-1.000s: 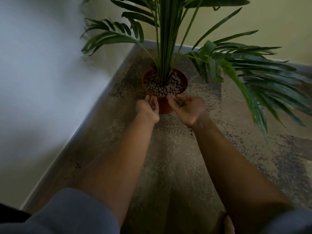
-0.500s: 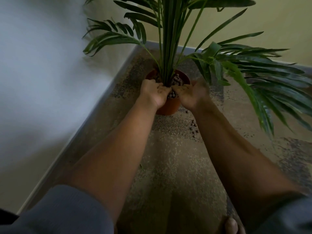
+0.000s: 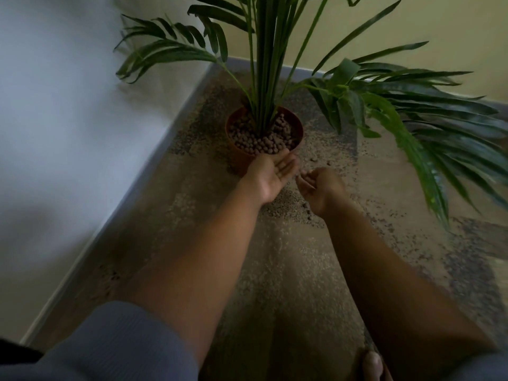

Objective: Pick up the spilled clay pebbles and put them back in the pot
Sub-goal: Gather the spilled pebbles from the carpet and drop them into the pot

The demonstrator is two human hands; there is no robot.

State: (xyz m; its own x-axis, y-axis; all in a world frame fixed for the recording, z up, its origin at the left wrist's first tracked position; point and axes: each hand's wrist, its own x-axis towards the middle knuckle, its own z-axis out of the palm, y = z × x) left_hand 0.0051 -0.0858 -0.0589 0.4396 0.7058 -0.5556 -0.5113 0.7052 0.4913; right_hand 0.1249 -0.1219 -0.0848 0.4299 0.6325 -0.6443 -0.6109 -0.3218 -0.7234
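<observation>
Terracotta pot [image 3: 239,158] sits in the corner of the speckled floor [image 3: 288,270], its top heaped with round clay pebbles [image 3: 264,141] around the green stems of the palm [image 3: 268,64]. Just in front of the pot's near rim, the left hand [image 3: 270,174] lies flat and palm-up, fingers straight, nothing visible in it. Just right of that, a little further from the pot, the right hand [image 3: 320,187] is loosely cupped, fingers curled inward; whether it hides a pebble I can't tell. Stray pebbles [image 3: 313,160] dot the floor right of the pot, more near the right wrist. The risk from here: they're round, so a careless sweep could roll them further away, and dark specks in the floor could mask a few.
</observation>
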